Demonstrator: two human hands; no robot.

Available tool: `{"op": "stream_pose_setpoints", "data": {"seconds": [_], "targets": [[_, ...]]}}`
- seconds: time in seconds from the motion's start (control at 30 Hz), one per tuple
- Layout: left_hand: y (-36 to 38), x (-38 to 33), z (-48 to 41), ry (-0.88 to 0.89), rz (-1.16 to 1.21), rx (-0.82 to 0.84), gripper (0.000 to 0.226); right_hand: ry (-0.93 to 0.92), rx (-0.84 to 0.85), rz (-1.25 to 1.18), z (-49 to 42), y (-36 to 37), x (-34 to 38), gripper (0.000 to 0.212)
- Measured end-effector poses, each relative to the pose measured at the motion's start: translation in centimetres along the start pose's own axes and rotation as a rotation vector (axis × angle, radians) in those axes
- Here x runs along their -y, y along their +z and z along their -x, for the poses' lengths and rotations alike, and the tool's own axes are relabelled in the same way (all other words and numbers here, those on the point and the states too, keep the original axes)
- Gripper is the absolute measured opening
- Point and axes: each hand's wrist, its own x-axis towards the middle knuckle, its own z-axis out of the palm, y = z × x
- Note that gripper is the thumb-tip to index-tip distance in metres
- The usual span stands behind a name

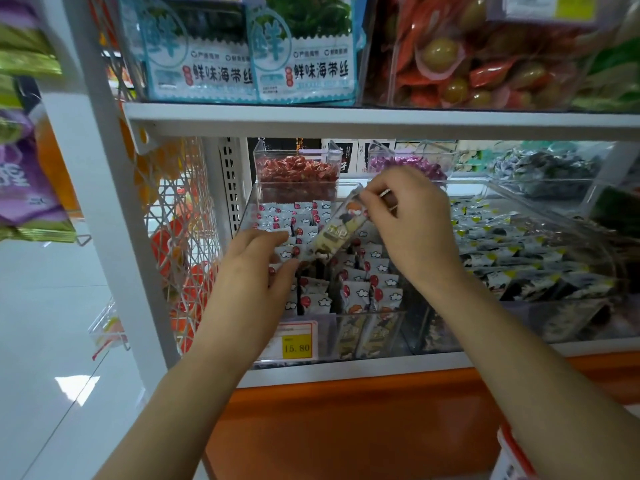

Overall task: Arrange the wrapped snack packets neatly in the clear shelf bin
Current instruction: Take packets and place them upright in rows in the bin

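Nearest me, a yellow price tag (297, 344) sits on the front wall of the clear bin (325, 336), and a few long packets show through that wall, standing on end. Inside, the small packets (360, 292), white with clouds and red balloons, stand in rough rows, some leaning. My left hand (258, 268) is down among them at the bin's left side, thumb and fingers closed on a few, apparently bracing or parting the row. Just beyond, my right hand (412, 223) pinches the top end of a long packet (341, 228), which hangs tilted above the middle of the bin, its lower end almost at my left fingertips. I read this as mid-placement: one packet is lifted, with no slot for it yet. The next move calls for turning it upright and lowering it into a gap without toppling its neighbours. Further back are a tub of red sweets (298, 171) and one of purple sweets (408, 164).
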Motion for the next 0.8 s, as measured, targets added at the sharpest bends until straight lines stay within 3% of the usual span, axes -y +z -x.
{"op": "stream_pose_setpoints", "data": {"seconds": [0.1,0.33,0.43,0.7,0.8], "targets": [[0.1,-0.6,0.3,-0.077,0.148,0.023,0.043,0.113,-0.046,-0.185,1.1,-1.1,0.2,0.012],[-0.3,-1.0,0.3,-0.285,0.482,0.074,0.023,0.481,0.13,-0.681,3.9,-2.0,-0.4,0.017],[-0.5,-0.9,0.3,-0.329,0.595,0.059,0.018,0.453,0.179,-0.662,4.3,-2.5,-0.8,0.019],[0.1,-1.6,0.3,-0.378,0.748,0.055,0.017,0.487,0.039,-0.585,4.4,-1.9,-0.7,0.018],[0.2,-1.7,0.1,-0.494,0.974,0.08,0.02,0.557,0.045,-0.63,4.5,-1.6,-0.9,0.02]]}}
